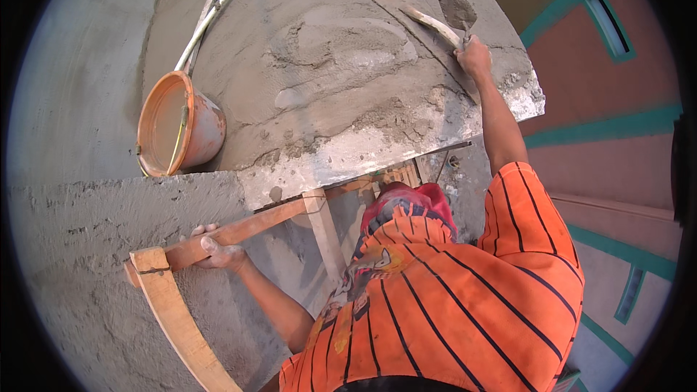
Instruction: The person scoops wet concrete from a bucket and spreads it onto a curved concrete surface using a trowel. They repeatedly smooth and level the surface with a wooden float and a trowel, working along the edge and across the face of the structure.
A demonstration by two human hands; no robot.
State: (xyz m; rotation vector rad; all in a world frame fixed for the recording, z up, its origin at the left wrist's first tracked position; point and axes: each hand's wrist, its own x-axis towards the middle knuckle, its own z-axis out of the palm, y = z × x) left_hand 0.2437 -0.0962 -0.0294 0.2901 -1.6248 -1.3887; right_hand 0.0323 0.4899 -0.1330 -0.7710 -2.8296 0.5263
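My right hand (473, 54) is stretched out and shut on the handle of a pointed trowel (454, 3), whose blade carries grey mortar above the wet cement surface (327, 65). A pale wooden stick (430, 24) lies on the cement just left of the trowel. Lower left, my left hand (215, 252) grips a reddish wooden bar (247, 232) that runs along a rough grey plastered wall (87, 247). A curved wooden piece (178, 319) is joined to the bar's left end.
An orange bucket (178, 123) smeared with cement rests on its side at the cement's left edge. White pipes (218, 7) run up behind it. A wooden post (324, 232) props the slab's broken edge. Salmon walls with teal trim (602, 131) lie far below on the right.
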